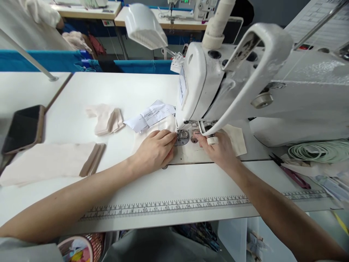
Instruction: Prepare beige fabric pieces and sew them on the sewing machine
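Note:
The white sewing machine (197,87) stands before me, its presser foot low over the metal needle plate (182,137). My left hand (159,147) is closed at the plate's left side, fingers together on the edge of a cream fabric piece (144,136). A white printed paper label strip (151,115) lies over that fabric. My right hand (218,147) is at the plate's right, partly behind the machine's white lever, with thumb and forefinger pinched near the plate. What it pinches is too small to make out. Beside it lies a flat cream piece (236,139).
Folded cream fabric (51,162), a smaller cream bundle (106,118) and a phone (24,127) lie left. Right are dark red-handled snips (296,177) and coiled pale green cord (319,151). A printed ruler (166,209) runs along the front edge. A lamp (145,27) hangs above.

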The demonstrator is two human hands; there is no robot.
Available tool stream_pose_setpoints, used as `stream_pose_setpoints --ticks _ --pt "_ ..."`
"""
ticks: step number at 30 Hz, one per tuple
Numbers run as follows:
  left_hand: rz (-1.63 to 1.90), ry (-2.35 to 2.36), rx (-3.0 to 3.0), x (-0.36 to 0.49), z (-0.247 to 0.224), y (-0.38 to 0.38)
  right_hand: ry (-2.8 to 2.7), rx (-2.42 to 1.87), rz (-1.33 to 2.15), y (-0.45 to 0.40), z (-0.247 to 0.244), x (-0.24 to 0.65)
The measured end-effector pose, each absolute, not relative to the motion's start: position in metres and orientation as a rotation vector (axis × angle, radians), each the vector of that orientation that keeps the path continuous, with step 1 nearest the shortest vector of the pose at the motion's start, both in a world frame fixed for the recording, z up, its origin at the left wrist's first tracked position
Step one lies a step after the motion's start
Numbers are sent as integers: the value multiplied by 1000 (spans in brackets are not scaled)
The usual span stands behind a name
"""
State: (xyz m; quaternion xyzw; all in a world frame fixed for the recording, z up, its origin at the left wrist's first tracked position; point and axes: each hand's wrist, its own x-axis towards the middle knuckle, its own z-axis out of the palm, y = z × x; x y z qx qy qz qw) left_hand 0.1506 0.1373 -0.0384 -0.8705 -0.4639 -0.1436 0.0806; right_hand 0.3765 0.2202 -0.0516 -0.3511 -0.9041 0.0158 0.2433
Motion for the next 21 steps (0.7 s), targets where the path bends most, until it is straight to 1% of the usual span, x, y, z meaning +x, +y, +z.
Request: stream_pose_setpoints --ticks 4,11,16,21 --pt "-410 -1391 -2606 150 -39 137 -2385 -1014 -13 214 -49 377" --pt "-431 -1401 -2607 148 -39 141 -2460 -971 172 205 -39 383" --pt "-346 -1652 -2448 153 -32 142 -2465 -802 50 198 -42 386" --pt "-307 -1871 -2381 143 -36 152 -2496 -601 -6 195 -48 387"
